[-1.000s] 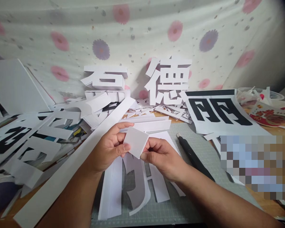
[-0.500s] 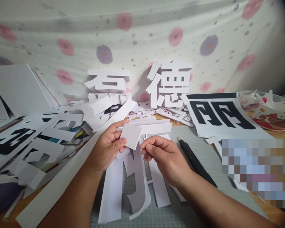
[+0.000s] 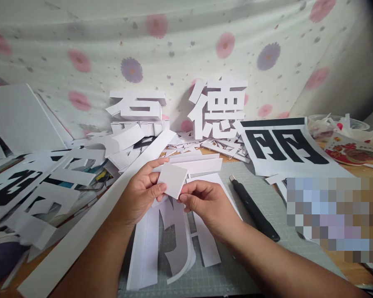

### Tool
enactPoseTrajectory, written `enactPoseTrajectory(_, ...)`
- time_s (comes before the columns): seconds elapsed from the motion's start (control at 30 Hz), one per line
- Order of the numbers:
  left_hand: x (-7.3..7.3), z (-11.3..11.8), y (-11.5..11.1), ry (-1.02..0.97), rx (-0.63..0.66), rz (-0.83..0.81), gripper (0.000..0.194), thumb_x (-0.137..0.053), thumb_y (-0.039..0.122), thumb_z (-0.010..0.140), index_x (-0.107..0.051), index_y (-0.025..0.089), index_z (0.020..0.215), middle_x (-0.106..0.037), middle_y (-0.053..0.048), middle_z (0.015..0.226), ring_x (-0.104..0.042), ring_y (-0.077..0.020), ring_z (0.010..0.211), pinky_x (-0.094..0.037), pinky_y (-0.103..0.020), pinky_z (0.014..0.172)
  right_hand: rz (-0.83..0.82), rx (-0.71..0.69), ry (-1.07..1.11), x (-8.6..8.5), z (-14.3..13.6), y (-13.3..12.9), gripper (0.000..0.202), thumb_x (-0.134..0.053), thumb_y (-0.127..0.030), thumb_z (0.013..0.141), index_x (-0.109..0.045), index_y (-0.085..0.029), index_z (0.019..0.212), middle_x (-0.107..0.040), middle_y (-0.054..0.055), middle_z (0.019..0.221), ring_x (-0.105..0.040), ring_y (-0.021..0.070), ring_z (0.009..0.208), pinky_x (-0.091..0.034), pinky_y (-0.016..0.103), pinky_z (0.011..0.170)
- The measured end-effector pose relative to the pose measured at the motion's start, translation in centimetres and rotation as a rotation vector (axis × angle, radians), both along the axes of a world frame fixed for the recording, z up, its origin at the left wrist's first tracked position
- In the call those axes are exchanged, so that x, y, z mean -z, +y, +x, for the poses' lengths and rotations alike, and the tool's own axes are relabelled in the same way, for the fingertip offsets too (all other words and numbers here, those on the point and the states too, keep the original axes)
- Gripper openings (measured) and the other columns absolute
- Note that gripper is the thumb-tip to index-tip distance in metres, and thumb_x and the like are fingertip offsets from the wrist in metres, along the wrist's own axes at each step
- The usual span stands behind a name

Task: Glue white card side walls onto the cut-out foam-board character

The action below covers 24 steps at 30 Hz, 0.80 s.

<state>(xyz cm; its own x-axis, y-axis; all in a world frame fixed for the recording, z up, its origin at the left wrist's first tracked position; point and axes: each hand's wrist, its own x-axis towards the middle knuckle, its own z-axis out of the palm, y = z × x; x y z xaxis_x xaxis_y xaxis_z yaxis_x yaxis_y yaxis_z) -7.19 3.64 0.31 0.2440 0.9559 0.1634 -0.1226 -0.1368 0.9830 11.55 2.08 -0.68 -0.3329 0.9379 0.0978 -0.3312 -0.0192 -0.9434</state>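
Note:
Between its thumb and fingers, my left hand (image 3: 144,188) grips a small, flat, four-sided piece of white foam board (image 3: 174,179), tilted above the cutting mat. My right hand (image 3: 203,203) is closed in a pinch at the lower right edge of that same piece; its fingertips partly hide the contact. Under both hands lies a white cut-out character (image 3: 178,244) with a curved stroke and standing side strips, partly covered by the hands. A black pen-like tool with a pale tip (image 3: 253,209) rests on the green-grey cutting mat (image 3: 286,215), right of my right hand.
Two finished white block characters, one at left (image 3: 139,105) and one at right (image 3: 220,107), stand at the back among offcuts. A printed sheet with black shapes (image 3: 276,145) lies at right, beside a red paper bowl (image 3: 352,149). A long white strip (image 3: 81,236) crosses the left side.
My right hand has moved slightly left, and its pinched fingers now meet the edge of the foam board piece. My left hand keeps its hold. The whole view has shifted a little.

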Motion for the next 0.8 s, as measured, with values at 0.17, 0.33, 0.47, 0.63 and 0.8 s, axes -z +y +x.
enactPoseTrajectory(0.17, 0.22, -0.09, -0.07, 0.091, -0.031, 0.054, 0.054, -0.072, 0.027, 0.08, -0.05, 0.028, 0.129, -0.063, 0.002, 0.072, -0.047, -0.0072, 0.054, -0.035, -0.018, 0.051, 0.033, 0.063, -0.118, -0.1, -0.06, 0.0, 0.011, -0.062, -0.029, 0.066, -0.061, -0.018, 0.065, -0.057, -0.002, 0.06, -0.045, 0.0098, 0.052, -0.036, 0.025, 0.053)
enactPoseTrajectory(0.33, 0.17, 0.21, -0.36, 0.17, -0.058, 0.114, 0.053, -0.072, 0.025, 0.08, -0.05, 0.028, 0.129, -0.064, 0.002, 0.073, -0.047, -0.008, 0.056, -0.036, -0.019, 0.052, 0.074, 0.094, -0.213, -0.13, 0.2, 0.08, 0.008, -0.057, -0.027, 0.064, -0.054, -0.02, 0.06, -0.048, -0.005, 0.055, -0.04, 0.0099, 0.052, -0.029, 0.024, 0.051)
enactPoseTrajectory(0.47, 0.13, 0.39, -0.63, 0.23, -0.038, 0.112, 0.052, -0.07, 0.028, 0.083, -0.048, 0.027, 0.13, -0.065, 0.001, 0.077, -0.048, -0.0085, 0.058, -0.038, -0.019, 0.053, 0.096, 0.099, -0.237, -0.17, 0.35, 0.04, 0.006, -0.053, -0.024, 0.063, -0.05, -0.02, 0.059, -0.046, -0.005, 0.055, -0.037, 0.01, 0.052, -0.027, 0.024, 0.05)
enactPoseTrajectory(0.63, 0.28, 0.07, -0.53, 0.145, -0.013, 0.064, 0.054, -0.072, 0.028, 0.081, -0.049, 0.029, 0.131, -0.064, 0.001, 0.078, -0.048, -0.0076, 0.058, -0.038, -0.018, 0.052, 0.093, 0.076, -0.176, -0.28, 0.3, -0.12, 0.006, -0.053, -0.023, 0.062, -0.05, -0.021, 0.058, -0.047, -0.004, 0.054, -0.039, 0.0108, 0.053, -0.029, 0.024, 0.05)
enactPoseTrajectory(0.8, -0.04, 0.04, -0.25, 0.015, -0.049, 0.043, 0.052, -0.072, 0.024, 0.08, -0.052, 0.027, 0.128, -0.059, 0.003, 0.07, -0.044, -0.0056, 0.054, -0.036, -0.015, 0.049, 0.061, 0.065, -0.042, -0.21, 0.27, -0.03, 0.005, -0.054, -0.023, 0.062, -0.055, -0.019, 0.059, -0.049, -0.005, 0.053, -0.043, 0.0102, 0.052, -0.037, 0.024, 0.053)
